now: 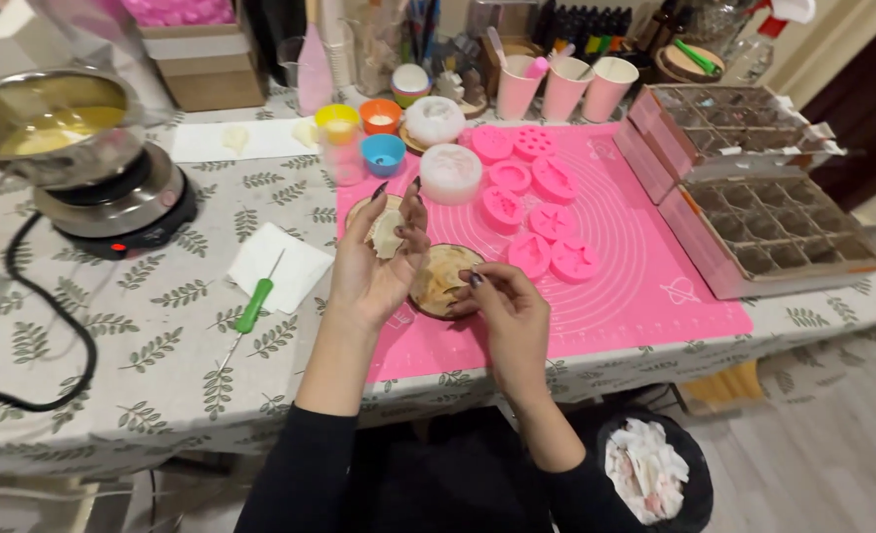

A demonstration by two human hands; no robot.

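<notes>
We saw the left hand point(374, 266) cupping a pale wax piece point(389, 235), fingers curled around it, above the pink mat point(636, 266). The right hand point(507, 311) pinched thumb and fingertips together over a round dish point(438, 281).

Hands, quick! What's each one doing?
Left hand: holding a pale wax piece.
Right hand: fingertips pinched by the round dish; grip unclear.

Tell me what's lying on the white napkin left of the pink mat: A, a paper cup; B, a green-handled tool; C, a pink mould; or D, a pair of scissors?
B: a thin tool with a green handle lies across the white napkin, left of the pink mat, on the leaf-print tablecloth.
</notes>
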